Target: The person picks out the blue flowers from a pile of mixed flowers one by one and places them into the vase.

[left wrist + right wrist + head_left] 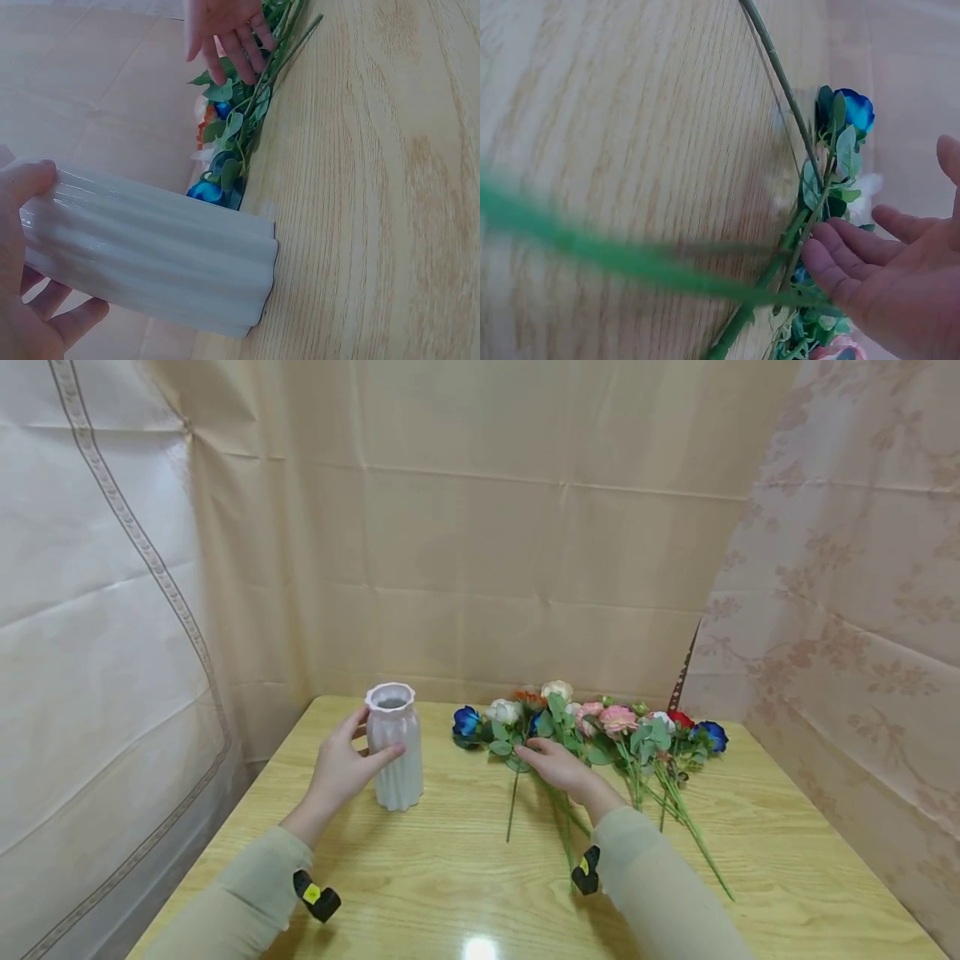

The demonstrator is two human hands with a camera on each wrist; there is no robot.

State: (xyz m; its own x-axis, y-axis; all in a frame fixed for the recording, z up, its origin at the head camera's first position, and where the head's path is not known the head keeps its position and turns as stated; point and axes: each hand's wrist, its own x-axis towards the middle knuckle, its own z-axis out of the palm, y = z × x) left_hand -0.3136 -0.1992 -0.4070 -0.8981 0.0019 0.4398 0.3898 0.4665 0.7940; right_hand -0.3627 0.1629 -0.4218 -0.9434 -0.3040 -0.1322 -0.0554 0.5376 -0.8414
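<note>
A white ribbed vase (401,768) with a scalloped rim stands upright on the wooden table. My left hand (341,766) grips its upper body from the left, the thumb across the front and the fingers round the far side; the left wrist view shows this grip on the vase (150,251) too. My right hand (561,767) is over the leaves and stems of the artificial flowers, fingers loosely extended. In the right wrist view its fingertips (821,259) are right at the green stems (780,82), below a blue rose (855,111).
Artificial flowers lie along the back right of the table (450,893): a blue rose (466,722), white roses (503,711), pink blooms (618,720), a red one (680,719). Their stems (697,839) point toward the front. Beige cloth (487,543) hangs behind.
</note>
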